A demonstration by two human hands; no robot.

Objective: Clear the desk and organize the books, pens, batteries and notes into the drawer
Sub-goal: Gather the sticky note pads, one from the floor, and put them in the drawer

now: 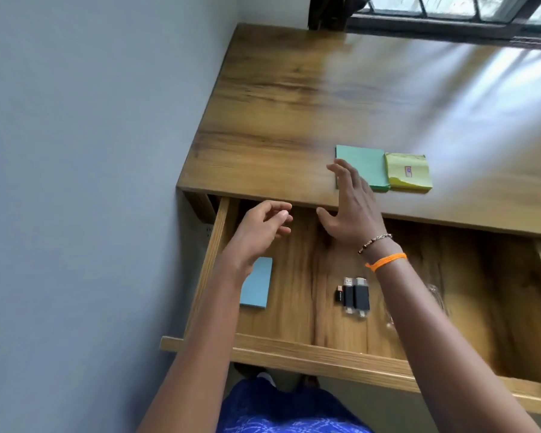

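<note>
- Your left hand (260, 226) is above the open drawer (294, 348), near its left wall; the fingers are loosely curled and hold nothing.
- Your right hand (352, 207) reaches over the desk (278, 120) edge, fingers spread wide, tips over the green notes (364, 164).
- The yellow notes (409, 173) lie touching the green ones.
- In the drawer lie blue notes (258, 285) and black batteries (355, 295), well apart.
</note>
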